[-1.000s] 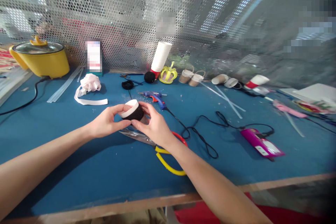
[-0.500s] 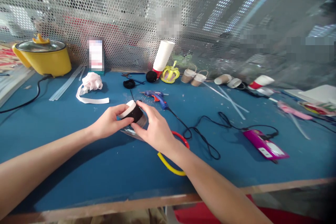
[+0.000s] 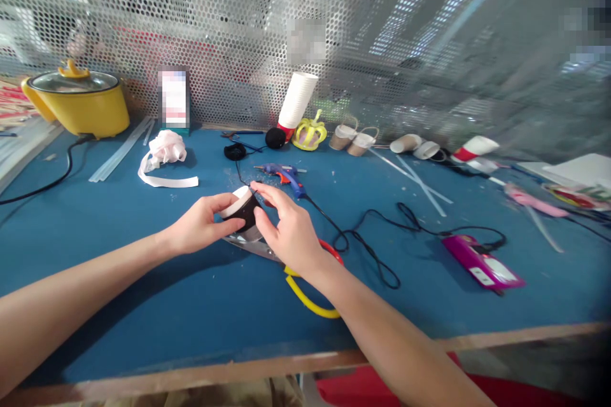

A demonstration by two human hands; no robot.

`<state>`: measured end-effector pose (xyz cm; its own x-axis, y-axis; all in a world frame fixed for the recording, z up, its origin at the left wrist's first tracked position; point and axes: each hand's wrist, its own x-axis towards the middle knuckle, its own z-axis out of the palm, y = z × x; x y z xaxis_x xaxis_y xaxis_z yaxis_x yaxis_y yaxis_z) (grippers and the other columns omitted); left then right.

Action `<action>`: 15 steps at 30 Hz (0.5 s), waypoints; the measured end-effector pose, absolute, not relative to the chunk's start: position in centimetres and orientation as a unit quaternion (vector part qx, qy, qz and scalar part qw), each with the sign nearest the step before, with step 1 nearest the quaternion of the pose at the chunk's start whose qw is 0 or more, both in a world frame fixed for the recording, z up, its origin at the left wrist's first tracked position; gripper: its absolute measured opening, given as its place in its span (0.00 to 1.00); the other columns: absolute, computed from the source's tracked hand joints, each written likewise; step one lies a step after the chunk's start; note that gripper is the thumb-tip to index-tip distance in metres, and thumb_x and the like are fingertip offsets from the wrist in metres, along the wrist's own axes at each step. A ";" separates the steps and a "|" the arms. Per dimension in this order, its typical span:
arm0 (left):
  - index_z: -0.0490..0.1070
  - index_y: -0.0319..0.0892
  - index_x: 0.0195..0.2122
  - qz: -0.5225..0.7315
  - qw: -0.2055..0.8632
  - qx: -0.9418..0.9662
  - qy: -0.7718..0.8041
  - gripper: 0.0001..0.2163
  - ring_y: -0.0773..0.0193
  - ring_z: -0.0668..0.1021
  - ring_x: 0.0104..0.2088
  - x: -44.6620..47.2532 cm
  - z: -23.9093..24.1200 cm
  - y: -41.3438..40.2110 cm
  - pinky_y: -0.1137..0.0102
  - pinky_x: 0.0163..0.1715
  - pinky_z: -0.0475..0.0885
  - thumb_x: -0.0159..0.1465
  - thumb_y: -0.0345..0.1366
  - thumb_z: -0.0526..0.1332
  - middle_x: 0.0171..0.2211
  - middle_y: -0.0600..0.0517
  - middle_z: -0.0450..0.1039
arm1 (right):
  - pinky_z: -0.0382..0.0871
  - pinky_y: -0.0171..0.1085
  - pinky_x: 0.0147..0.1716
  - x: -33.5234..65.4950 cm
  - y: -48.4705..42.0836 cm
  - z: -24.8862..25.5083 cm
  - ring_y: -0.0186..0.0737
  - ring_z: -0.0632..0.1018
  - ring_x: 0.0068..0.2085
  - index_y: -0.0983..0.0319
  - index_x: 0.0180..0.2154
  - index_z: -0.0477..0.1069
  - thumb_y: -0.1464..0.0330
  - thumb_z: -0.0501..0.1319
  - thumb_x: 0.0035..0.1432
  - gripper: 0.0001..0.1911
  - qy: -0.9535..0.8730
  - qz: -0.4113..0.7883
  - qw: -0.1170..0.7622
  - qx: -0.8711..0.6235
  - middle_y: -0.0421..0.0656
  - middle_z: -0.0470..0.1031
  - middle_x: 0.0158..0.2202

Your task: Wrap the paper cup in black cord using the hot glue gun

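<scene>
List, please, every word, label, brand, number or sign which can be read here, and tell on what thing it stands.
No text can be read in this picture.
Upright screen: pixelated, unreadable.
Purple block: pale patches; any print is too small and blurred.
Red-and-white cup: any marking is too blurred to read.
Held black-and-white round piece: no lettering shows.

This looks like a craft workshop: the blue worktop [image 3: 143,311] carries a glue gun [image 3: 292,182], large scissors [image 3: 310,304], black yarn [image 3: 235,151], a bundle of white ribbon [image 3: 167,149], stacked paper cups [image 3: 298,100] and little handled baskets [image 3: 361,144]. A power strip [image 3: 482,262] lies to the right, and a perforated metal screen [image 3: 229,44] stands along the back.
</scene>
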<state>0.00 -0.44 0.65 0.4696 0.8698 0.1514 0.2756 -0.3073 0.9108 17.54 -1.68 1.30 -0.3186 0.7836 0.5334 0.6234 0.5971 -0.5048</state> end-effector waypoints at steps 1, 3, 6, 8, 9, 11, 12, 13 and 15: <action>0.68 0.36 0.35 0.339 0.445 0.733 0.387 0.10 0.66 0.70 0.31 0.0 0.7 -0.5 0.73 0.32 0.66 0.55 0.36 0.58 0.30 0.53 0.70 | 0.68 0.42 0.49 17.5 -1.7 1.3 0.41 0.71 0.50 0.62 0.49 0.62 0.72 0.52 0.55 0.18 -0.805 0.111 0.387 -0.437 0.46 0.70 0.49; 0.68 0.36 0.36 0.343 0.453 0.729 0.380 0.10 0.66 0.71 0.32 0.0 0.7 -0.5 0.73 0.33 0.66 0.55 0.36 0.58 0.31 0.52 0.70 | 0.68 0.42 0.49 17.5 -1.7 1.3 0.41 0.71 0.50 0.63 0.50 0.62 0.70 0.53 0.55 0.19 -0.804 0.127 0.385 -0.435 0.47 0.70 0.49; 0.68 0.36 0.36 0.348 0.458 0.725 0.379 0.11 0.66 0.71 0.31 -0.1 0.5 -0.3 0.73 0.32 0.66 0.55 0.37 0.58 0.31 0.52 0.71 | 0.68 0.42 0.49 17.6 -1.7 1.2 0.42 0.71 0.50 0.62 0.50 0.61 0.69 0.53 0.55 0.19 -0.802 0.141 0.386 -0.433 0.47 0.69 0.50; 0.68 0.36 0.36 0.350 0.458 0.722 0.383 0.11 0.66 0.71 0.31 -0.1 0.4 -0.2 0.73 0.32 0.66 0.55 0.37 0.58 0.31 0.52 0.71 | 0.68 0.43 0.49 17.7 -1.7 1.1 0.42 0.71 0.50 0.61 0.49 0.61 0.69 0.54 0.54 0.19 -0.799 0.141 0.391 -0.434 0.46 0.70 0.50; 0.68 0.36 0.36 0.350 0.459 0.721 0.384 0.11 0.66 0.71 0.31 -0.1 0.3 -0.1 0.73 0.31 0.66 0.55 0.37 0.58 0.30 0.52 0.71 | 0.68 0.43 0.49 17.7 -1.7 1.1 0.42 0.71 0.50 0.61 0.49 0.62 0.69 0.54 0.54 0.19 -0.798 0.139 0.393 -0.435 0.46 0.70 0.49; 0.68 0.36 0.36 0.347 0.460 0.721 0.384 0.10 0.66 0.71 0.30 -0.1 0.2 -0.1 0.73 0.31 0.66 0.55 0.37 0.58 0.30 0.52 0.70 | 0.68 0.42 0.49 17.7 -1.6 1.0 0.42 0.72 0.50 0.61 0.49 0.62 0.68 0.54 0.54 0.18 -0.795 0.136 0.395 -0.440 0.46 0.70 0.49; 0.68 0.36 0.36 0.346 0.461 0.722 0.384 0.10 0.67 0.71 0.30 -0.1 0.2 -0.1 0.73 0.31 0.66 0.55 0.37 0.58 0.30 0.52 0.70 | 0.68 0.42 0.49 17.7 -1.6 1.0 0.42 0.72 0.50 0.61 0.48 0.63 0.68 0.54 0.54 0.18 -0.794 0.135 0.396 -0.442 0.46 0.70 0.49; 0.68 0.36 0.35 0.344 0.462 0.722 0.383 0.10 0.67 0.70 0.30 -0.1 0.2 -0.1 0.73 0.31 0.66 0.55 0.37 0.58 0.30 0.52 0.70 | 0.68 0.42 0.49 17.7 -1.6 1.0 0.42 0.72 0.50 0.62 0.48 0.63 0.68 0.54 0.54 0.18 -0.792 0.135 0.396 -0.444 0.47 0.70 0.49; 0.68 0.36 0.35 0.342 0.463 0.723 0.382 0.10 0.67 0.70 0.30 -0.1 0.3 -0.2 0.73 0.31 0.66 0.55 0.37 0.58 0.30 0.52 0.70 | 0.67 0.41 0.49 17.7 -1.5 1.0 0.42 0.72 0.50 0.63 0.48 0.63 0.68 0.54 0.54 0.18 -0.791 0.138 0.396 -0.446 0.47 0.70 0.49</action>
<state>-0.10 -0.17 0.28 0.4751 0.8685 0.1412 0.2359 -0.2803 0.9305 17.67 -1.53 1.01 -0.2886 0.8145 0.5032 0.5954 0.5643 -0.5719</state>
